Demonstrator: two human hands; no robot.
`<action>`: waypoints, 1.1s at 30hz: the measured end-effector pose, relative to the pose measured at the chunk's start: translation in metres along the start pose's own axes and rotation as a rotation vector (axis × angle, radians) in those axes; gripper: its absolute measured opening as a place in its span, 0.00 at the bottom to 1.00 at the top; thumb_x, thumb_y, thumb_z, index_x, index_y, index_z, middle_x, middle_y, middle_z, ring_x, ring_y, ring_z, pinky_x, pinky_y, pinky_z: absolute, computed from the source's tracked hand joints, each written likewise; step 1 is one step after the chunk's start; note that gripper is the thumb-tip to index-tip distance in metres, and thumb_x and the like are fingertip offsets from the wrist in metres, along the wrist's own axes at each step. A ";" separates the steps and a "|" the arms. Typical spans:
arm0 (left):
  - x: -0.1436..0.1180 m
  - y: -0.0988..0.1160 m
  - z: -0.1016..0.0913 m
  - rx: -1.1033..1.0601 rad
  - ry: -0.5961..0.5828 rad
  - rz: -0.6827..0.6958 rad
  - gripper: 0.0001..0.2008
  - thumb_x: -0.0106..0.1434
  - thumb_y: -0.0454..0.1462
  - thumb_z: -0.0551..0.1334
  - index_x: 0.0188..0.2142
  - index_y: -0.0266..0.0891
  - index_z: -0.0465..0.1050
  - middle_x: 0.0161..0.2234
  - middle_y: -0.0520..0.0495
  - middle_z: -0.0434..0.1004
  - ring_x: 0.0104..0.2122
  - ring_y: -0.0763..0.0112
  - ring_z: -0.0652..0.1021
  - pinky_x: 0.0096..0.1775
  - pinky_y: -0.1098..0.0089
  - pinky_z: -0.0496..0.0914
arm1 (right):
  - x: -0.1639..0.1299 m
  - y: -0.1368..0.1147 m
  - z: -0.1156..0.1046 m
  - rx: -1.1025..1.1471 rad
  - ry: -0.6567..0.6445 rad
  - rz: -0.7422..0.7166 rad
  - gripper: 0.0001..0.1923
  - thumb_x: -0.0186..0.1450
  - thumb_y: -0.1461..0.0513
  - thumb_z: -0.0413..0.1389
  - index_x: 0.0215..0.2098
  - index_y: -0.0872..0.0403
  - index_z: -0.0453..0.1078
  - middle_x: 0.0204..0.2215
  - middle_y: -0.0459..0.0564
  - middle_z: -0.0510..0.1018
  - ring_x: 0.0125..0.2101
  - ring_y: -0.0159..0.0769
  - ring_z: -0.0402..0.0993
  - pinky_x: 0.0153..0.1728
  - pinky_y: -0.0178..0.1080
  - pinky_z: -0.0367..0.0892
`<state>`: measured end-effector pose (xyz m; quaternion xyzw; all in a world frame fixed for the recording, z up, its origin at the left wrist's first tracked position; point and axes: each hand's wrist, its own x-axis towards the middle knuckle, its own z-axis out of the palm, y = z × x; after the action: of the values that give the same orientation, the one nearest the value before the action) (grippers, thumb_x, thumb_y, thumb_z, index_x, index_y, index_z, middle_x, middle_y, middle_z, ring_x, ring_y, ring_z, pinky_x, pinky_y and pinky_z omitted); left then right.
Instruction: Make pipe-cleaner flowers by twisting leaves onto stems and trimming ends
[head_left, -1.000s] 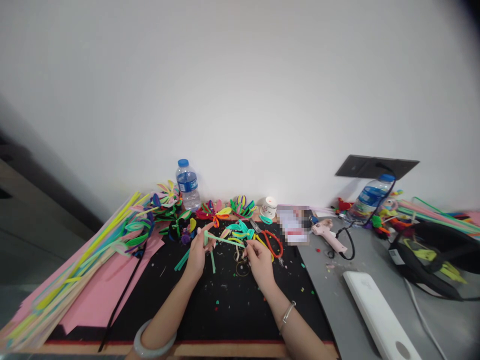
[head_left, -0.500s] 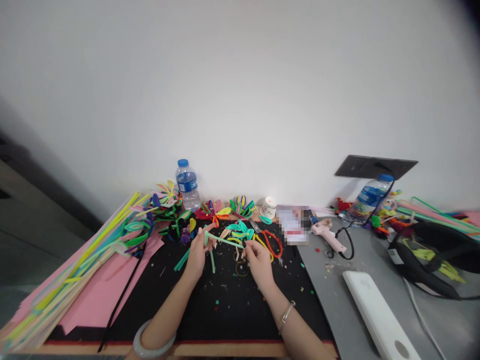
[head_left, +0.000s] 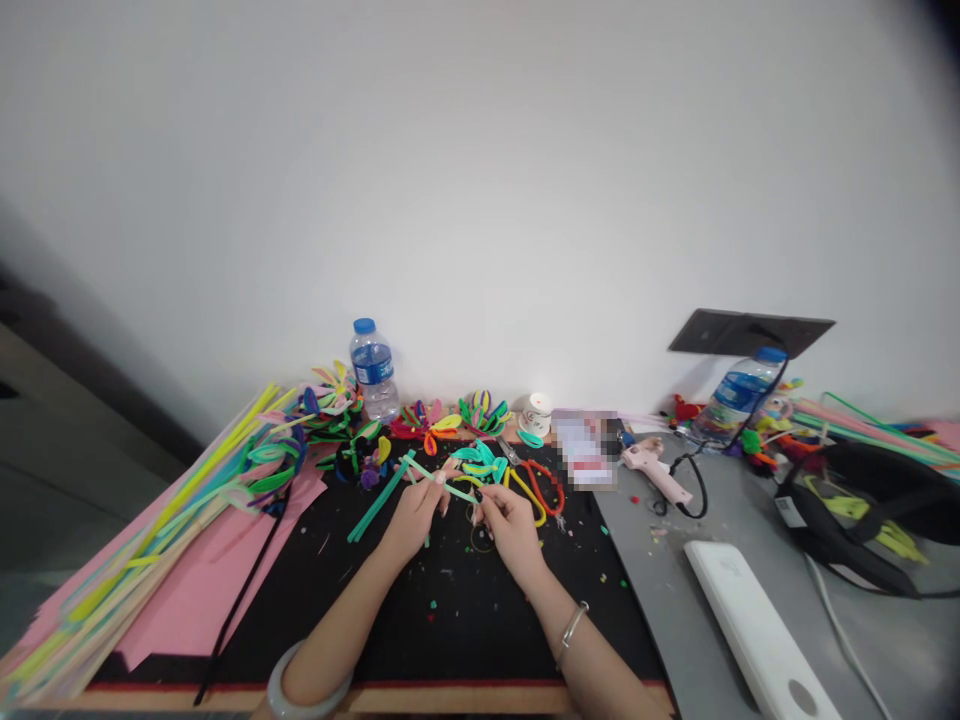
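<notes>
A pale green pipe cleaner [head_left: 458, 491] stretches between my two hands above the black mat. My left hand [head_left: 415, 512] pinches it near its middle, and one end sticks out up and to the left. At the other end, the fingers of my right hand [head_left: 510, 522] are closed on it, with a small dark spot at the fingertips that I cannot make out. Beside my left hand lie teal pipe cleaners [head_left: 381, 497]. Just behind my hands are looped turquoise pipe cleaners [head_left: 484, 460] and scissors with an orange and a yellow handle [head_left: 541, 487].
Bundled pipe cleaners [head_left: 150, 540] lie on pink paper [head_left: 199, 590] at left. A water bottle [head_left: 373, 372], pipe-cleaner flowers [head_left: 426, 425] and a white paper cup [head_left: 537, 413] line the wall. To the right are a pink glue gun [head_left: 657, 473], a white oblong device [head_left: 757, 625] and a black headset [head_left: 847, 520].
My left hand has moved right along the pale green pipe cleaner, closer to my right hand. The teal pipe cleaners beside it are now in fuller view. My right hand has shifted slightly left.
</notes>
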<state>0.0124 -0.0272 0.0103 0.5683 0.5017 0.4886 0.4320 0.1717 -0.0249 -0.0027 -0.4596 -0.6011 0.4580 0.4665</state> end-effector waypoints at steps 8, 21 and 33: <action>-0.002 -0.003 0.002 0.198 -0.073 0.041 0.24 0.65 0.45 0.46 0.19 0.37 0.67 0.17 0.52 0.63 0.22 0.71 0.67 0.32 0.71 0.60 | 0.000 0.002 0.000 0.045 -0.010 0.016 0.08 0.61 0.61 0.50 0.28 0.56 0.69 0.16 0.43 0.71 0.15 0.27 0.61 0.17 0.30 0.57; -0.002 -0.011 0.001 0.152 -0.074 -0.019 0.22 0.66 0.47 0.45 0.36 0.33 0.68 0.20 0.57 0.50 0.21 0.75 0.57 0.25 0.73 0.53 | 0.004 0.002 0.001 0.428 -0.001 0.111 0.08 0.58 0.59 0.56 0.30 0.57 0.68 0.17 0.45 0.75 0.13 0.26 0.64 0.15 0.30 0.61; 0.000 -0.014 0.000 0.195 0.016 -0.021 0.26 0.65 0.50 0.44 0.42 0.33 0.70 0.20 0.56 0.52 0.21 0.73 0.58 0.24 0.74 0.55 | 0.003 -0.006 0.000 0.509 -0.061 0.166 0.08 0.54 0.61 0.60 0.31 0.57 0.70 0.25 0.51 0.79 0.22 0.31 0.74 0.21 0.30 0.68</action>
<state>0.0104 -0.0252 -0.0032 0.5984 0.5561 0.4375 0.3758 0.1704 -0.0231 0.0036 -0.3615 -0.4407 0.6448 0.5093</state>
